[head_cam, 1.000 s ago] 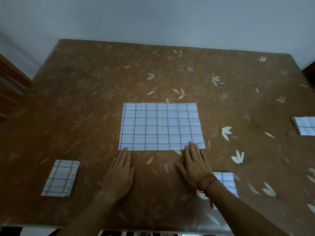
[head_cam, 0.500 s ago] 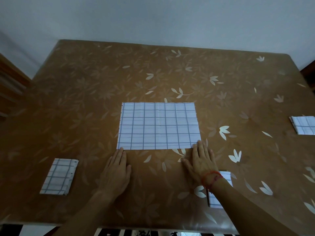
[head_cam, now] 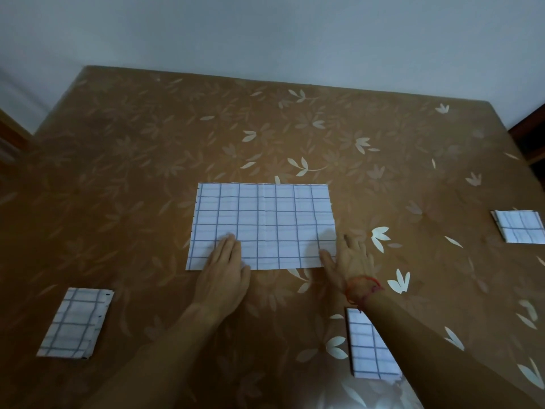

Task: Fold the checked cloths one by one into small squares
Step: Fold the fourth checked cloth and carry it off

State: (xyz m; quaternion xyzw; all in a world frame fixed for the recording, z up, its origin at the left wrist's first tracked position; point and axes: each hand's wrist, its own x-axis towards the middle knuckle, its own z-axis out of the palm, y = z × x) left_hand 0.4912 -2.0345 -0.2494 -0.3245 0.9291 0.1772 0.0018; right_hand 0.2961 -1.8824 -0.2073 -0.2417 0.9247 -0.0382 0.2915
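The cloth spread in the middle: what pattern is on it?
The spread cloth is white with a grid of thin blue lines, clearest in the head view.

I take this for a room in a home, most likely a dining room. I stand at a large table (head_cam: 427, 103) covered by a glossy brown tablecloth (head_cam: 141, 178) printed with pale leaves and flowers, the sort a household keeps on its eating table. Behind it rises a plain pale wall (head_cam: 265, 33). Dark wooden furniture shows at the left edge (head_cam: 11, 137) and at the right edge (head_cam: 530, 134), both too cut off to name. On the table lies household linen: a spread checked cloth (head_cam: 265, 219), the left folded cloth (head_cam: 76, 321), the right folded cloth (head_cam: 519, 230) and the near folded cloth (head_cam: 365, 349). The light is dim and soft.
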